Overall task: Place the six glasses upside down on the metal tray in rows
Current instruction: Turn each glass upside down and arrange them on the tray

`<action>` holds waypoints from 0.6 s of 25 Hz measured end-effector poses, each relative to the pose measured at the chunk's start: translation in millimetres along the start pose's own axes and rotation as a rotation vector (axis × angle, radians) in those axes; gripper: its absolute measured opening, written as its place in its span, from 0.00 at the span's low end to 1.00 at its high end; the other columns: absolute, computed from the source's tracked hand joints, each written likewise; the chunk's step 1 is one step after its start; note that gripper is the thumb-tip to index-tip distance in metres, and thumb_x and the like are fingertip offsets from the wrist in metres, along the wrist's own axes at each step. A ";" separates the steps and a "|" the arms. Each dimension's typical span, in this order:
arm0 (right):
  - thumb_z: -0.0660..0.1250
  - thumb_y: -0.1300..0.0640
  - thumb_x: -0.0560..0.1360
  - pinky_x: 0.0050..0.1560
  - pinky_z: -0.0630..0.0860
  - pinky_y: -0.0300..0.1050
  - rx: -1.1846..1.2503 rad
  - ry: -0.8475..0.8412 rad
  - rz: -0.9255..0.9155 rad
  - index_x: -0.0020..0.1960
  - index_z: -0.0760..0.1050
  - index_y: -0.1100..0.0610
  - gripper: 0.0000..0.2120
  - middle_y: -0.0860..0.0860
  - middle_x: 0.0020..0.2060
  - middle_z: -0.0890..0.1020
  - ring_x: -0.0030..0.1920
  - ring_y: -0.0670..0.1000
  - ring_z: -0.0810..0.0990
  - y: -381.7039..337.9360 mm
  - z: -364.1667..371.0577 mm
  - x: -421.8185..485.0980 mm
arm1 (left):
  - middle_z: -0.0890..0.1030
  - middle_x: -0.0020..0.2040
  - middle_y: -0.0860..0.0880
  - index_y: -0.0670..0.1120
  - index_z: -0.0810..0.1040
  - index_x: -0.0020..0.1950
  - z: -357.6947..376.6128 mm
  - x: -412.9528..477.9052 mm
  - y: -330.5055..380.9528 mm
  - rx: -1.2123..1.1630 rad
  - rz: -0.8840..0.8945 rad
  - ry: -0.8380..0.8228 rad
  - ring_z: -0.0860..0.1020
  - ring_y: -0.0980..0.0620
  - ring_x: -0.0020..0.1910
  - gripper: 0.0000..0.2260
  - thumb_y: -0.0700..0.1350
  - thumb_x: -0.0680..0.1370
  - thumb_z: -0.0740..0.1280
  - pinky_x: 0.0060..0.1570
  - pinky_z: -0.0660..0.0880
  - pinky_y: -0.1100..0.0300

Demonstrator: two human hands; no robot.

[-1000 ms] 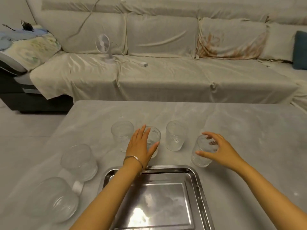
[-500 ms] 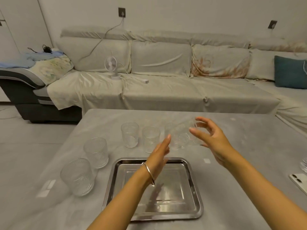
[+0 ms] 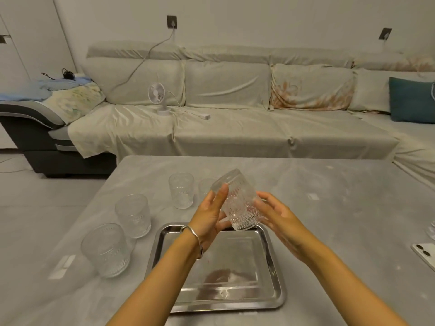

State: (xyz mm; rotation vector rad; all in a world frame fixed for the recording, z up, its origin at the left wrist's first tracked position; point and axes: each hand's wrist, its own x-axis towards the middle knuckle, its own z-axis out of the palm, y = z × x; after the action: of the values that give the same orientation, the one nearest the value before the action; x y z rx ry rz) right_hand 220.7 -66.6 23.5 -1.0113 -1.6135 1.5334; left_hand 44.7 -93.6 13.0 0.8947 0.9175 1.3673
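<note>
Glasses stand on the grey table [image 3: 329,208] at nine to eleven o'clock of the metal tray [image 3: 270,255]: one nearest glass [image 3: 106,249], a second glass [image 3: 133,215], a third glass [image 3: 181,193], and a fourth glass [image 3: 206,186] half hidden. Left hand [image 3: 209,220] and right hand [image 3: 277,217] together clamp a tilted glass [image 3: 237,205], bottom up, above the tray's twelve o'clock edge. No writing is readable. A phone [image 3: 424,254] lies at three o'clock.
</note>
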 end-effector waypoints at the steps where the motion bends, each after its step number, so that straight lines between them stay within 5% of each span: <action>1: 0.65 0.35 0.67 0.60 0.74 0.43 0.033 -0.015 0.019 0.64 0.73 0.48 0.29 0.49 0.60 0.82 0.59 0.47 0.81 5.6 -3.2 1.6 | 0.84 0.54 0.52 0.55 0.76 0.57 2.0 2.6 -4.5 0.042 0.001 0.000 0.82 0.49 0.53 0.23 0.61 0.64 0.70 0.43 0.81 0.55; 4: 0.59 0.36 0.71 0.54 0.77 0.37 0.117 -0.003 0.043 0.61 0.77 0.48 0.25 0.47 0.57 0.84 0.59 0.46 0.81 22.6 -10.7 7.3 | 0.81 0.58 0.51 0.58 0.76 0.57 7.9 13.4 -23.1 0.187 0.033 0.014 0.80 0.51 0.56 0.24 0.59 0.62 0.72 0.50 0.80 0.50; 8: 0.58 0.33 0.69 0.48 0.77 0.31 0.152 0.033 0.099 0.52 0.81 0.40 0.21 0.41 0.53 0.85 0.57 0.41 0.81 48.9 -13.2 14.8 | 0.79 0.57 0.57 0.62 0.73 0.57 7.9 23.2 -52.0 0.329 0.067 -0.016 0.79 0.62 0.52 0.23 0.56 0.63 0.73 0.46 0.77 0.67; 12: 0.60 0.32 0.68 0.51 0.78 0.38 0.179 0.059 0.141 0.62 0.75 0.47 0.29 0.48 0.57 0.83 0.58 0.44 0.81 79.3 -13.5 19.9 | 0.81 0.53 0.63 0.63 0.73 0.59 2.4 25.3 -79.7 0.376 0.061 -0.051 0.78 0.62 0.54 0.26 0.53 0.63 0.75 0.46 0.75 0.71; 15: 0.62 0.36 0.70 0.47 0.79 0.36 0.192 0.059 0.140 0.63 0.75 0.49 0.26 0.49 0.56 0.84 0.56 0.45 0.82 93.2 -13.0 22.4 | 0.81 0.55 0.58 0.59 0.73 0.61 -5.0 30.0 -92.1 0.360 0.048 -0.064 0.79 0.60 0.55 0.27 0.49 0.64 0.75 0.48 0.75 0.70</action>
State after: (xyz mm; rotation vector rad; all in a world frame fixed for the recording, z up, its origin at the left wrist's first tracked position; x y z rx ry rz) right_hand 229.2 -40.4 -69.3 -1.0701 -1.3499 1.6997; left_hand 76.2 -64.9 -74.1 1.2326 1.1185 1.2252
